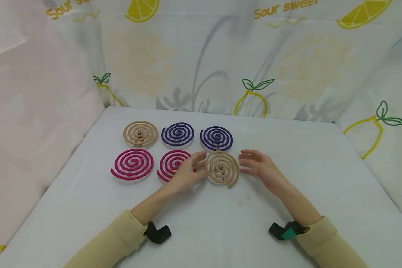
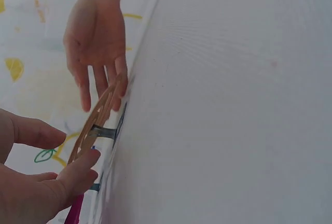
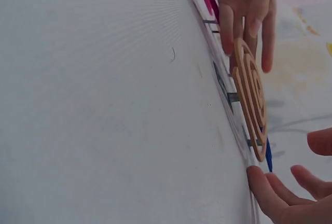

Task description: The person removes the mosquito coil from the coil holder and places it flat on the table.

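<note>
Left hand (image 1: 186, 172) and right hand (image 1: 262, 166), both holding nothing, are flanking a tan mosquito coil (image 1: 222, 167); wrist views are showing its supports (image 3: 233, 97) side-on.

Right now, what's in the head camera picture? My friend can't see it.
A left hand and right hand flank a tan spiral on a white table. Two pink spirals lie to its left; another tan spiral and two blue spirals form the row behind.
</note>
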Demonstrator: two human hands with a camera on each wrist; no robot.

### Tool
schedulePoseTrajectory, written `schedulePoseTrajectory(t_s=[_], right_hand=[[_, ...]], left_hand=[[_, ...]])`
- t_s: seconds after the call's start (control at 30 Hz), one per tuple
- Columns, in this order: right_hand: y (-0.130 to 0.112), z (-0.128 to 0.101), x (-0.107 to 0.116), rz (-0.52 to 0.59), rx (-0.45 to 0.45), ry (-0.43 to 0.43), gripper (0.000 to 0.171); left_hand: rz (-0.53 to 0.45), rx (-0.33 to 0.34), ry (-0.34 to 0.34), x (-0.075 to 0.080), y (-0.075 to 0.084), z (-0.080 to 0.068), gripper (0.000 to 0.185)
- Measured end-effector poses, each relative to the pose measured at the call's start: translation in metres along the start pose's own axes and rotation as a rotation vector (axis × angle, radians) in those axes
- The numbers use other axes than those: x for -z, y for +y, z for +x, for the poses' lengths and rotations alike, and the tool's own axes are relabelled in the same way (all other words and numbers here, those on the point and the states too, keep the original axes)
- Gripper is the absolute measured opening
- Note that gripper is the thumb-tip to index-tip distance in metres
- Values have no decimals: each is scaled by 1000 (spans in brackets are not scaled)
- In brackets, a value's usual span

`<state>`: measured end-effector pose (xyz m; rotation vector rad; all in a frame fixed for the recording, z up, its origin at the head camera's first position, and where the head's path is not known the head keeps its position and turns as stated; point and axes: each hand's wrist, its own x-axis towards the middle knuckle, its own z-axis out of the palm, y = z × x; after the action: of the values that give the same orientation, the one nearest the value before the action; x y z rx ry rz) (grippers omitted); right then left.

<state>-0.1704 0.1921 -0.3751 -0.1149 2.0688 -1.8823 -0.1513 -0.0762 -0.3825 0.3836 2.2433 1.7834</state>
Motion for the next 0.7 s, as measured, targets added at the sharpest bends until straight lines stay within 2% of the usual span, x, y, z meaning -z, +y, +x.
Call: schedulePoseTrajectory(t_s=[0.47, 0.7], right_hand=[[5, 1, 1, 71, -9, -24, 50], [9, 3, 2, 147, 5, -19, 44]], left_hand=[[-98, 52, 6, -7, 1, -2, 61], [-122, 77, 12, -9, 0, 0, 58]])
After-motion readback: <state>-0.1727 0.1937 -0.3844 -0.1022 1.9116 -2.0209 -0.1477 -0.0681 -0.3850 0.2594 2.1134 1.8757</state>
